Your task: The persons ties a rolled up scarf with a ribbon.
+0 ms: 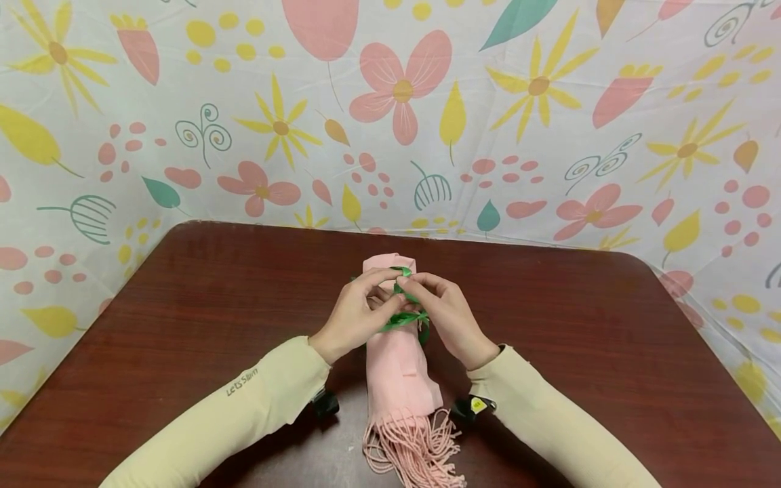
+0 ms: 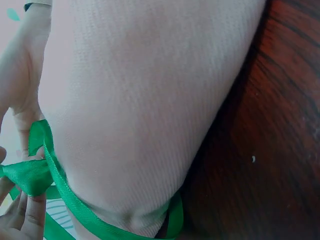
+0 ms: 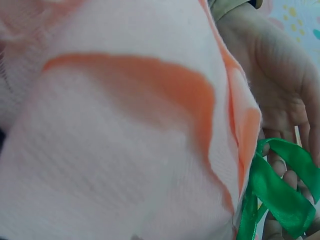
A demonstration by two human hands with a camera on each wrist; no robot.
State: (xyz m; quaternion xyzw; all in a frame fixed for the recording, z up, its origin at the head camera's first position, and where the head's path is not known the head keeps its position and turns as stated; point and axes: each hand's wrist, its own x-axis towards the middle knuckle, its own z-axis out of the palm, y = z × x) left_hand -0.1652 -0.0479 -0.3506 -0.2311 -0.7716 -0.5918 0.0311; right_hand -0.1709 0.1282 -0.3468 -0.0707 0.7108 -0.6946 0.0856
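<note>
A folded pink scarf (image 1: 399,379) lies lengthwise on the table, its knit surface (image 2: 135,100) filling much of the left wrist view. Around its upper part runs a green satin ribbon (image 1: 403,320), with loops standing up between the hands. My left hand (image 1: 354,312) pinches the ribbon between thumb and fingers from the left. From the right, my right hand (image 1: 454,315) pinches another part of it, the two sets of fingertips close together over the scarf. In the right wrist view, wide green ribbon loops (image 3: 280,195) show among the fingers, beside a folded scarf edge (image 3: 215,145).
The dark reddish-brown table (image 1: 579,352) extends on both sides. Twisted pink fringe (image 1: 411,444) spreads toward the near edge. A cloth with flower and leaf prints (image 1: 390,156) hangs behind the table. Black wrist devices (image 1: 326,404) sit under both cream sleeves (image 1: 244,407).
</note>
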